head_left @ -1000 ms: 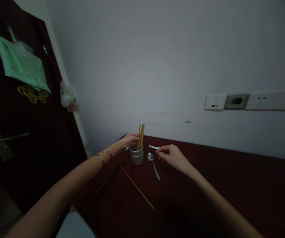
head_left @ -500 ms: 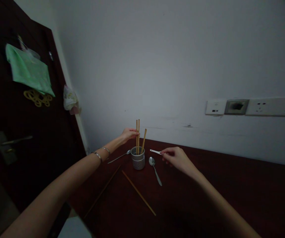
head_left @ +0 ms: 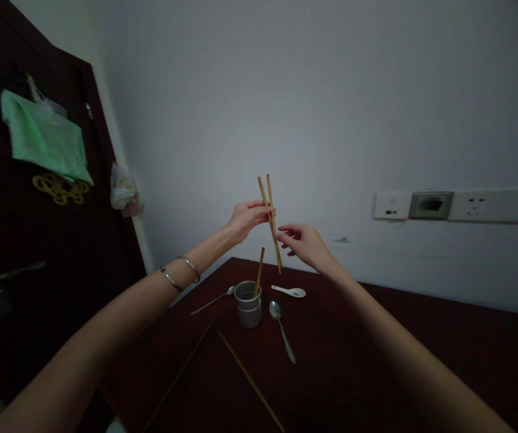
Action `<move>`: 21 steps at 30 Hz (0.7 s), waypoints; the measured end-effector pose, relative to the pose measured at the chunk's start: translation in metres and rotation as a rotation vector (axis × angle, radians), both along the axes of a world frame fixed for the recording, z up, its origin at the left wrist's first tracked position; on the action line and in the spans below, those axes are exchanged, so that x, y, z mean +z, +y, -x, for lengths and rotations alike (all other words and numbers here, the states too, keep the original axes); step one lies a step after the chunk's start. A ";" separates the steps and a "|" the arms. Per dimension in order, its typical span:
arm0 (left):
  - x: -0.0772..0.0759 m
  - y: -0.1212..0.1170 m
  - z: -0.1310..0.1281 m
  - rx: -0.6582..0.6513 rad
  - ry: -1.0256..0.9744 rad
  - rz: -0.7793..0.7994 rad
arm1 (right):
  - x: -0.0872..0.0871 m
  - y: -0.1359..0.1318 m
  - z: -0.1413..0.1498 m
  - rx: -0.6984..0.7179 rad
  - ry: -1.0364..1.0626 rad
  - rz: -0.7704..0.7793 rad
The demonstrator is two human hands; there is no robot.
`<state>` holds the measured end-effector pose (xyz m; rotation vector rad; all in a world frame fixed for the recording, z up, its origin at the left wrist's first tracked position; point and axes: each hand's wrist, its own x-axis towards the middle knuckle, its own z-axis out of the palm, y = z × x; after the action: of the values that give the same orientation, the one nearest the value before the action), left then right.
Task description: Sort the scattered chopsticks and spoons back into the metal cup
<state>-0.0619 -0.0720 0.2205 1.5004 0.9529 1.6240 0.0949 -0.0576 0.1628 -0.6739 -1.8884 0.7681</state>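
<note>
My left hand (head_left: 247, 218) is raised above the table and pinches a pair of wooden chopsticks (head_left: 271, 221), held almost upright. My right hand (head_left: 303, 242) is beside them with its fingers loosely spread, fingertips touching the lower part of the pair. Below stands a small grey metal cup (head_left: 248, 305) with one chopstick (head_left: 259, 272) leaning in it. A white ceramic spoon (head_left: 289, 291) lies behind the cup, a metal spoon (head_left: 281, 329) to its right and another metal spoon (head_left: 211, 299) to its left.
Two loose chopsticks (head_left: 245, 373) lie on the dark red table (head_left: 376, 361) in front of the cup. A dark door (head_left: 24, 228) with a green cloth (head_left: 42, 138) is on the left. Wall sockets (head_left: 457, 205) are on the white wall at right.
My left hand lifted two chopsticks out of the cup and raised them. My right hand let go of the white spoon, left it on the table and rose to the chopsticks.
</note>
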 end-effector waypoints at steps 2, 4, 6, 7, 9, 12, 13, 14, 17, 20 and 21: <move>-0.004 0.002 -0.007 -0.025 -0.021 0.012 | -0.002 0.003 0.002 0.029 0.004 0.048; -0.010 0.006 -0.008 -0.034 -0.037 0.050 | -0.006 0.006 0.004 0.046 0.015 0.083; -0.016 0.011 -0.007 -0.037 -0.043 0.103 | -0.011 0.009 0.005 0.050 0.032 0.114; -0.020 0.014 -0.005 -0.038 -0.044 0.123 | -0.013 0.011 0.006 0.049 0.040 0.128; -0.024 0.020 0.000 -0.030 -0.042 0.136 | -0.017 0.014 0.006 0.040 0.050 0.150; -0.025 0.032 0.017 0.052 -0.023 0.082 | -0.025 0.020 0.000 0.002 0.046 0.177; -0.025 0.037 0.027 0.107 -0.002 0.053 | -0.030 0.023 -0.005 -0.021 0.037 0.187; -0.025 0.042 0.040 0.176 0.036 0.024 | -0.037 0.027 -0.010 -0.053 0.022 0.200; -0.033 0.059 0.086 0.440 0.265 -0.035 | -0.067 0.043 -0.032 -0.180 -0.075 0.240; -0.058 0.071 0.134 0.662 0.676 -0.005 | -0.108 0.060 -0.054 -0.303 -0.244 0.256; -0.070 0.073 0.148 0.688 0.798 0.032 | -0.122 0.066 -0.060 -0.337 -0.314 0.252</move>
<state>-0.2101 0.0014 0.1501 1.9699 2.1012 1.3910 0.1545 0.0080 0.0405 -1.2989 -1.8967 0.7166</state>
